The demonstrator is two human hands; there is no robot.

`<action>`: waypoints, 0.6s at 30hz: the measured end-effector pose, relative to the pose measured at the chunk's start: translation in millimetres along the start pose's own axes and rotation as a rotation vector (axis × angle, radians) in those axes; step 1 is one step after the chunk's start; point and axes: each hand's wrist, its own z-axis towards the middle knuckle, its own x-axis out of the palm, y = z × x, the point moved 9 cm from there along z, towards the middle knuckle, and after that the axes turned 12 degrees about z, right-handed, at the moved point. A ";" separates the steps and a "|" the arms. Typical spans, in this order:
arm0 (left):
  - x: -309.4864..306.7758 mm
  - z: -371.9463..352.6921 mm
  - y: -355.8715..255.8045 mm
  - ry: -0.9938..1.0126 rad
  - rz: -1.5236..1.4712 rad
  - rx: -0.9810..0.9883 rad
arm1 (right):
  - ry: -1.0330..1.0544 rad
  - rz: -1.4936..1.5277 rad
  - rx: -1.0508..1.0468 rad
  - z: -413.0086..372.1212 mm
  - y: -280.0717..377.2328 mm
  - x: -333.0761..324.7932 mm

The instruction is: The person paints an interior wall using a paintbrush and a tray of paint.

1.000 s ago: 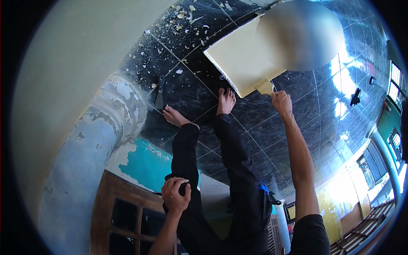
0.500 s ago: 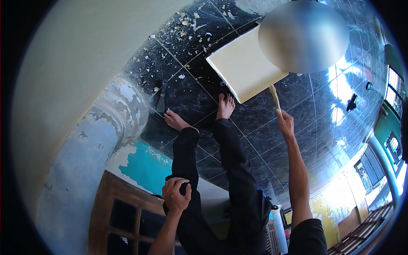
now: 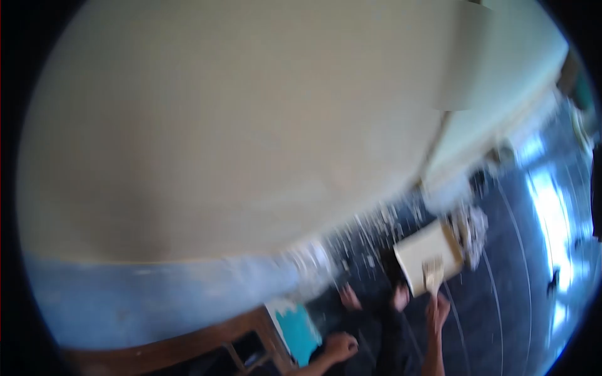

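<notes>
In a motion-blurred head view, my right hand [image 3: 439, 308] is closed around the handle of a paintbrush [image 3: 433, 276]. The brush's broad head lies over the cream-coloured paint tray [image 3: 411, 258]; whether it touches the inside cannot be made out. My left hand [image 3: 340, 346] is at my knee, its fingers too smeared to read. Both my bare feet show between the hands and the tray, close to its near side.
A large cream wall [image 3: 219, 138] fills the upper view, with a blue-grey lower band [image 3: 157, 301]. Pale flakes lie on the dark tiled floor [image 3: 495, 301]. A crumpled greyish heap [image 3: 473, 235] sits beyond the tray. A brown wooden frame [image 3: 182, 344] is at lower left.
My head has turned up toward the wall, so tray, feet and hands now appear lower in view. The brush has moved from beside the tray to over it.
</notes>
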 end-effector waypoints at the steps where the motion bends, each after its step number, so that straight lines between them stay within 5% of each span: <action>1: -8.2 1.5 -14.8 0.177 0.001 -0.024 | 0.039 -0.048 -0.050 -4.1 48.2 17.1; 2: -11.3 7.7 -28.1 0.133 -0.159 0.151 | 0.040 -0.058 -0.105 -5.9 72.5 28.4; 4: -78.8 11.6 -62.1 0.365 -0.503 -0.019 | 0.187 -0.283 -0.466 -29.3 182.4 64.4; 6: -206.5 1.3 -112.6 -0.072 -0.368 0.004 | 0.406 -0.234 -0.417 -51.7 248.9 95.2; 8: -214.9 35.5 -99.9 -0.250 -0.471 0.150 | 0.318 -0.273 -0.700 -79.3 358.5 108.5; 9: -241.5 36.9 -101.9 -0.329 -0.564 0.171 | 0.362 -0.371 -0.648 -84.6 393.7 113.6; 14: -349.4 -37.5 -142.1 -0.476 -0.507 0.176 | 0.320 -0.381 -1.051 -135.4 580.4 117.4; 18: -310.2 -55.9 -106.2 -0.409 -0.495 0.144 | 0.146 -0.470 -1.270 -165.4 696.9 113.6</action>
